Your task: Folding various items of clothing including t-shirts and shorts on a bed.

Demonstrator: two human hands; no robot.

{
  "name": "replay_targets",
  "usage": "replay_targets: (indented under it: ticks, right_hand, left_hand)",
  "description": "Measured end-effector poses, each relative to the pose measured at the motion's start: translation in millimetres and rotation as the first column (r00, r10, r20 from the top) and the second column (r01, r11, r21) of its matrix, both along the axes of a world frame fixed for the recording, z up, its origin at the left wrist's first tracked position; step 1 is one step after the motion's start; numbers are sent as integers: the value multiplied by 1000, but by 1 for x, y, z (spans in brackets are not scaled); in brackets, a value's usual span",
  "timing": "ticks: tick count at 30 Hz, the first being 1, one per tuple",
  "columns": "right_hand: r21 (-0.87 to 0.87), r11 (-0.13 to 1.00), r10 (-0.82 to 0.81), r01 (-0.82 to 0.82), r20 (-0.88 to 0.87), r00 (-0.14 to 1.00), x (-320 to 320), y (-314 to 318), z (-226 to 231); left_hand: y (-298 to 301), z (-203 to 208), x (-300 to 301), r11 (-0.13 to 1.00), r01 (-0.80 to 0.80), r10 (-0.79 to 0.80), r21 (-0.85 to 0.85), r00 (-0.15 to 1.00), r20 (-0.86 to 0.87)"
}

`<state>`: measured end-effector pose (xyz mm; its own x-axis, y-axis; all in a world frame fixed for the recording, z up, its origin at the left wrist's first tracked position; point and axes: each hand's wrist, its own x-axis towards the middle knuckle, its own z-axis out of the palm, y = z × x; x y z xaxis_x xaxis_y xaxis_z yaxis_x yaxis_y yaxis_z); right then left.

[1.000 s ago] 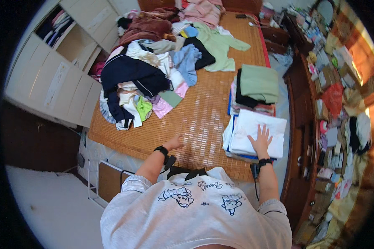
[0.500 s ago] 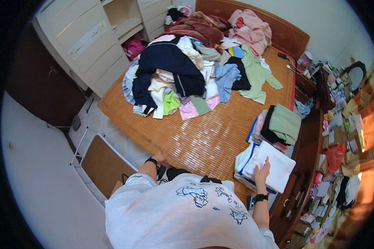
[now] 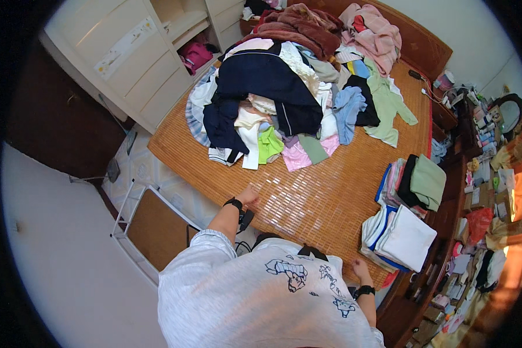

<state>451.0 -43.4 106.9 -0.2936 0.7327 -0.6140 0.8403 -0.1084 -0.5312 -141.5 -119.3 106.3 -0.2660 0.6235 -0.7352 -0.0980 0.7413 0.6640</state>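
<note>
Above the near edge of the woven bed mat (image 3: 214,165), my left hand (image 3: 249,196) is loosely closed, with nothing visible in it. My right hand (image 3: 361,269) is low beside my shirt, its fingers a little apart and holding nothing. Just right of it sits a folded stack with a white garment (image 3: 409,236) on top and white and blue folds beneath. Behind that is a second folded stack, topped by a light green garment (image 3: 428,181) next to a black one (image 3: 408,188). Farther back lies a heap of loose clothes, with a navy jacket (image 3: 267,78) over it.
A brown blanket (image 3: 300,28) and a pink blanket (image 3: 372,35) lie by the headboard (image 3: 426,43). A spread light green top (image 3: 385,98) is right of the heap. A white-framed folding table (image 3: 156,229) leans at the left. Cluttered shelves (image 3: 475,203) line the right side.
My right hand has left the white folded garment and drawn back toward my body. My left hand has moved forward over the mat edge. The view has shifted, with the bed appearing farther right.
</note>
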Motion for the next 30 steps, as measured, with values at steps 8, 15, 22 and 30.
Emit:
replay_targets:
  ticks: [8, 15, 22, 30]
  right_hand:
    - [-462, 868, -137, 180, 127, 982, -64, -103, 49]
    - [-534, 701, -521, 473, 70, 851, -87, -134, 4]
    - [-483, 595, -673, 642, 137, 727, -118, -134, 35]
    - [-392, 606, -724, 692, 89, 685, -111, -133, 52]
  left_hand:
    - [80, 13, -131, 958, -99, 169, 268, 953, -251]
    - [173, 61, -298, 975, 93, 91, 200, 656, -749]
    - [249, 148, -304, 971, 63, 163, 229, 522, -837]
    - [258, 106, -302, 990, 83, 64, 111, 438, -897]
